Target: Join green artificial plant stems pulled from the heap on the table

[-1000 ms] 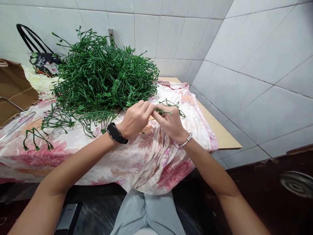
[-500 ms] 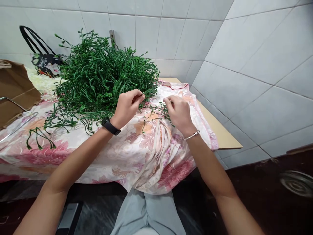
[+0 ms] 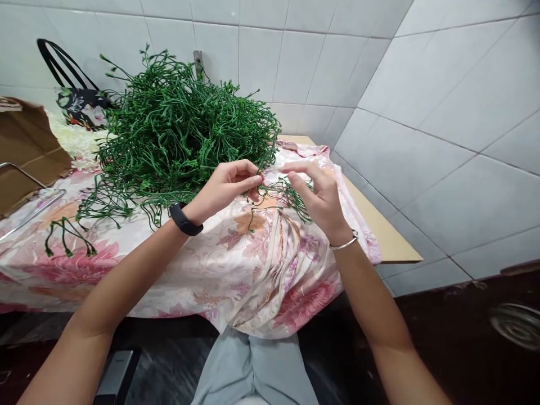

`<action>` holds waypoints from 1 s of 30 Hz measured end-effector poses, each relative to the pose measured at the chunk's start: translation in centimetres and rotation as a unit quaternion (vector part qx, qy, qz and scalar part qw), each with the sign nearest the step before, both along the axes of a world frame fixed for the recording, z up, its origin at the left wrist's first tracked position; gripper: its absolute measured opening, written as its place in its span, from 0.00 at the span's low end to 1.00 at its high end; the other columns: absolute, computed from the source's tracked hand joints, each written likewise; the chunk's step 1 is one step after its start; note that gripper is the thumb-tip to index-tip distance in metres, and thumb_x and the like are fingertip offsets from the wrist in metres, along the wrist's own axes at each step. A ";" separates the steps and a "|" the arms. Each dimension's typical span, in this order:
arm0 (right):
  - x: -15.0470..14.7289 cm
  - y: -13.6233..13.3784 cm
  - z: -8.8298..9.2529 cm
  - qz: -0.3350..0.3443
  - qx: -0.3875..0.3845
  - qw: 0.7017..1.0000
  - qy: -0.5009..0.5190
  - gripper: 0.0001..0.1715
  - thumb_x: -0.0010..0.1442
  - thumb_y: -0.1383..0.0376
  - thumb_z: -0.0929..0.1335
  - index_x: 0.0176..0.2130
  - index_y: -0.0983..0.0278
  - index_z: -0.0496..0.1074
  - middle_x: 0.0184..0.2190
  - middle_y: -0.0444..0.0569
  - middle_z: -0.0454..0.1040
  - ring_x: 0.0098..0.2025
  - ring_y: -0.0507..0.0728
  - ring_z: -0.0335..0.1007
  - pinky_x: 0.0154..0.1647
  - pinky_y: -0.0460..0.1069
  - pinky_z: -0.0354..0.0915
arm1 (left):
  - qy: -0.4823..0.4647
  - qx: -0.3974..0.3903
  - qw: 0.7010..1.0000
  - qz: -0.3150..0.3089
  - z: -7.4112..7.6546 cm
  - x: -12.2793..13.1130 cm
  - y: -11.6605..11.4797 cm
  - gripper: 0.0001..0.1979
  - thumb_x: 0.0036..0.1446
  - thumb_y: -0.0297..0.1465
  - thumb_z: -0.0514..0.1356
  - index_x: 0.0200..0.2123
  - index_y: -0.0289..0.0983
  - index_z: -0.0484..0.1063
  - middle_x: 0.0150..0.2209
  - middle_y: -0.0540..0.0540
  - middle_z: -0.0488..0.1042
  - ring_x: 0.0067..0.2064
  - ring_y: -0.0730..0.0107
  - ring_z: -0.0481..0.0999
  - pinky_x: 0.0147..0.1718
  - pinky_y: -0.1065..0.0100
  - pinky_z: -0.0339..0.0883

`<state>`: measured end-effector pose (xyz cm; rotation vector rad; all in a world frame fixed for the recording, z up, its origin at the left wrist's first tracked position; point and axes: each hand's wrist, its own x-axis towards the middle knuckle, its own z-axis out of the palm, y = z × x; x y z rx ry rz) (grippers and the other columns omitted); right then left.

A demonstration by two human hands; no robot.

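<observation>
A big heap of thin green plastic-looking stems (image 3: pixel 181 124) with small bud-like tips rises from the floral cloth (image 3: pixel 202 281). In front of its right side, my left hand (image 3: pixel 234 183) pinches a green stem (image 3: pixel 259 188) between thumb and fingertips; most of that stem is hidden by the fingers. Across from it, my right hand (image 3: pixel 320 197) has thumb and forefinger apart and holds nothing I can see. Beneath and beside the right fingers lies a small loose cluster of the stems (image 3: pixel 291 197) on the cloth.
Several separate stems (image 3: pixel 70 239) lie at the left front. Further left are a brown cardboard box (image 3: pixel 29 146), a bent metal rod (image 3: pixel 37 208), pale flowers (image 3: pixel 78 143) and a black floral bag (image 3: pixel 84 107). Tiled walls (image 3: pixel 257 56) bound the back and right.
My right hand has opened out of a pinch and shifted slightly right. The left hand has moved a little right and turned, with its fingertips now showing around a stem.
</observation>
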<state>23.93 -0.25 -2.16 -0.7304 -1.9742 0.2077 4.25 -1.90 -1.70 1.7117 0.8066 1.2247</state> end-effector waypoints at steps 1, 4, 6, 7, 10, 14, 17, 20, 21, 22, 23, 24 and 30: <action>-0.1 -0.2 0.0 0.029 -0.016 0.999 -0.010 0.10 0.60 0.61 0.63 0.39 0.61 0.71 0.40 0.49 0.74 0.46 0.56 0.68 0.50 0.53 0.61 | 0.006 -0.010 1.000 -0.008 -0.1 0.1 0.0 0.07 0.53 0.31 0.60 0.30 0.33 0.68 0.28 0.50 0.71 0.26 0.77 0.74 0.28 0.71 0.69; -0.2 -0.5 -0.2 0.056 -0.044 0.995 -0.063 0.09 0.56 0.60 0.68 0.36 0.62 0.72 0.37 0.47 0.75 0.41 0.55 0.70 0.46 0.52 0.61 | 0.015 -0.039 0.999 -0.024 -0.2 0.3 -0.1 0.10 0.51 0.34 0.62 0.30 0.32 0.68 0.26 0.50 0.70 0.25 0.75 0.74 0.27 0.71 0.70; -0.3 -0.6 -0.4 0.053 -0.050 0.993 -0.089 0.08 0.55 0.60 0.68 0.33 0.63 0.73 0.33 0.46 0.76 0.37 0.55 0.71 0.43 0.52 0.60 | 0.012 -0.053 0.998 -0.030 -0.2 0.4 -0.2 0.11 0.51 0.35 0.62 0.30 0.32 0.67 0.25 0.50 0.70 0.25 0.75 0.74 0.26 0.71 0.70; -0.3 -0.6 -0.4 0.048 -0.051 0.993 -0.093 0.08 0.55 0.61 0.68 0.31 0.63 0.73 0.31 0.46 0.76 0.36 0.54 0.71 0.42 0.52 0.59 | 0.011 -0.057 0.998 -0.031 -0.1 0.4 -0.2 0.11 0.51 0.35 0.62 0.30 0.32 0.67 0.25 0.50 0.69 0.24 0.75 0.74 0.25 0.71 0.70; -0.2 -0.8 -0.4 0.045 -0.061 0.994 -0.076 0.08 0.57 0.62 0.67 0.31 0.64 0.73 0.29 0.46 0.76 0.33 0.53 0.70 0.39 0.50 0.59 | 0.015 -0.062 0.997 -0.044 -0.1 0.3 -0.3 0.09 0.51 0.33 0.62 0.31 0.32 0.67 0.27 0.50 0.70 0.26 0.76 0.74 0.28 0.71 0.69; -0.2 -0.9 -0.3 0.046 -0.078 0.995 -0.033 0.09 0.58 0.62 0.66 0.30 0.65 0.71 0.30 0.47 0.74 0.34 0.53 0.69 0.37 0.49 0.60 | 0.024 -0.037 0.997 -0.058 -0.2 0.1 -0.2 0.12 0.45 0.29 0.66 0.31 0.32 0.67 0.32 0.48 0.70 0.33 0.76 0.73 0.34 0.72 0.69; -0.2 -1.0 -0.4 0.067 -0.103 0.992 -0.016 0.08 0.58 0.63 0.65 0.31 0.65 0.70 0.32 0.47 0.73 0.37 0.53 0.69 0.41 0.49 0.61 | 0.029 -0.020 0.998 -0.052 -0.4 0.0 0.0 0.11 0.45 0.29 0.66 0.30 0.32 0.66 0.31 0.49 0.69 0.33 0.76 0.71 0.34 0.72 0.68; -0.2 -1.0 -0.5 0.113 -0.162 0.980 -0.010 0.08 0.59 0.63 0.65 0.31 0.65 0.66 0.33 0.48 0.72 0.38 0.53 0.69 0.41 0.49 0.63 | 0.033 -0.023 0.997 -0.062 -0.5 0.2 0.0 0.09 0.47 0.28 0.64 0.30 0.33 0.65 0.30 0.49 0.68 0.30 0.77 0.70 0.30 0.73 0.66; -0.2 -1.0 -0.6 0.125 -0.184 0.975 -0.007 0.08 0.59 0.62 0.65 0.31 0.65 0.65 0.32 0.47 0.72 0.37 0.52 0.69 0.39 0.48 0.63 | 0.036 -0.023 0.997 -0.061 -0.5 0.2 -0.1 0.09 0.48 0.27 0.63 0.30 0.32 0.65 0.30 0.49 0.69 0.30 0.77 0.70 0.29 0.73 0.65; -0.2 -1.0 -0.6 0.135 -0.206 0.969 -0.003 0.09 0.59 0.62 0.65 0.30 0.65 0.64 0.31 0.47 0.71 0.35 0.52 0.69 0.36 0.47 0.63 | 0.040 -0.022 0.997 -0.058 -0.5 0.3 -0.1 0.08 0.48 0.27 0.63 0.30 0.32 0.65 0.30 0.49 0.69 0.30 0.77 0.70 0.28 0.74 0.64; -0.2 -1.0 -0.7 0.143 -0.224 0.964 0.003 0.09 0.59 0.62 0.65 0.30 0.65 0.64 0.30 0.47 0.71 0.33 0.51 0.69 0.34 0.47 0.63 | 0.046 -0.020 0.997 -0.052 -0.5 0.4 -0.2 0.08 0.48 0.26 0.62 0.30 0.32 0.65 0.30 0.49 0.69 0.29 0.78 0.69 0.27 0.75 0.63; -0.2 -1.0 -0.7 0.150 -0.238 0.960 0.009 0.09 0.58 0.62 0.65 0.31 0.65 0.63 0.29 0.46 0.70 0.33 0.51 0.69 0.33 0.47 0.63 | 0.054 -0.015 0.997 -0.043 -0.4 0.5 -0.3 0.08 0.47 0.25 0.62 0.30 0.32 0.64 0.29 0.49 0.68 0.29 0.78 0.69 0.26 0.75 0.62; -0.5 -0.8 -0.9 0.151 -0.245 0.958 0.012 0.04 0.57 0.67 0.65 0.35 0.65 0.65 0.33 0.46 0.70 0.34 0.50 0.69 0.37 0.47 0.65 | 0.187 0.067 0.980 -0.014 -0.6 0.7 -0.5 0.02 0.53 0.24 0.56 0.31 0.33 0.64 0.27 0.51 0.64 0.28 0.79 0.62 0.26 0.74 0.55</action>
